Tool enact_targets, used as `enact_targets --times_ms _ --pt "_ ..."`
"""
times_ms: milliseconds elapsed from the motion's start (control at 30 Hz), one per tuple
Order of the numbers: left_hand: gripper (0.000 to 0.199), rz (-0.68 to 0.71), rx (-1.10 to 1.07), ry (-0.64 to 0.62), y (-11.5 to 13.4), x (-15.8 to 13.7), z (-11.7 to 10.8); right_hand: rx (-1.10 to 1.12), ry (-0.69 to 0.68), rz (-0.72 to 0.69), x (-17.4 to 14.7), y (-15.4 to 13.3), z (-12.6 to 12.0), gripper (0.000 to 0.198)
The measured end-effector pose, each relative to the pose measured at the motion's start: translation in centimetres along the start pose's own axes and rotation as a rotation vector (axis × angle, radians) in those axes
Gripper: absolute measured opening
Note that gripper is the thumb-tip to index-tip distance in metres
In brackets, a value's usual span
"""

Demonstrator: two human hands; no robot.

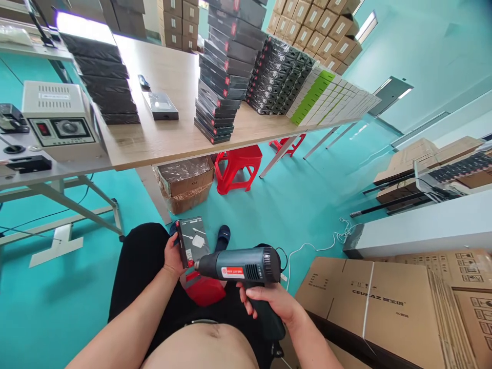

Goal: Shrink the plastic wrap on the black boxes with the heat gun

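A small dark product box point(197, 238) with a charger and cable pictured on it is gripped along its left side by my left hand point(173, 257). My right hand point(271, 302) is wrapped round the handle of a heat gun point(240, 265), dark blue-green with a red label. The gun points left, its nozzle tip right by the lower right of the box; whether they touch I cannot tell. Both are held over my lap, above a red stool seat point(203, 291).
A wooden table point(154, 146) ahead bears a tall stack of dark boxes point(226, 72) and a stack of black packs point(103, 77). A control unit point(57, 118) stands at left. Cardboard cartons point(369, 302) lie at right. Red stools point(240, 166) and an open carton point(186, 184) sit under the table.
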State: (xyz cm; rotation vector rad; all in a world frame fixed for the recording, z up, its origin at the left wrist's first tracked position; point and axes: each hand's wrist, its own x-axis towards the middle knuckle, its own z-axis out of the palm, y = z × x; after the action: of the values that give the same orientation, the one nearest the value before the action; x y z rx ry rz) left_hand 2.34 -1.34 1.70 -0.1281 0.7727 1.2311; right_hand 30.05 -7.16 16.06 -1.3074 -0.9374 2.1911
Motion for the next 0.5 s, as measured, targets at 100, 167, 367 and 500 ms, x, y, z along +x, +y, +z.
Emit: enact_targets --times_ms 100,167,367,500 --pt "0.055 -0.037 0.023 -0.015 0.0 -0.1 0.1 0.204 0.184 -0.068 0.5 1.0 -1.1 0.033" --pt "0.055 -0.144 0.053 -0.045 -0.1 -0.3 0.2 0.4 0.255 -0.083 1.2 1.0 -1.7 0.03" --pt "0.05 -0.323 0.134 -0.076 -0.6 -0.8 0.8 0.609 0.201 -0.062 1.9 -0.4 -2.4 0.027" --pt "0.046 -0.358 0.105 -0.097 -0.7 -1.0 0.9 0.598 0.184 -0.041 2.4 -1.0 -1.8 0.026"
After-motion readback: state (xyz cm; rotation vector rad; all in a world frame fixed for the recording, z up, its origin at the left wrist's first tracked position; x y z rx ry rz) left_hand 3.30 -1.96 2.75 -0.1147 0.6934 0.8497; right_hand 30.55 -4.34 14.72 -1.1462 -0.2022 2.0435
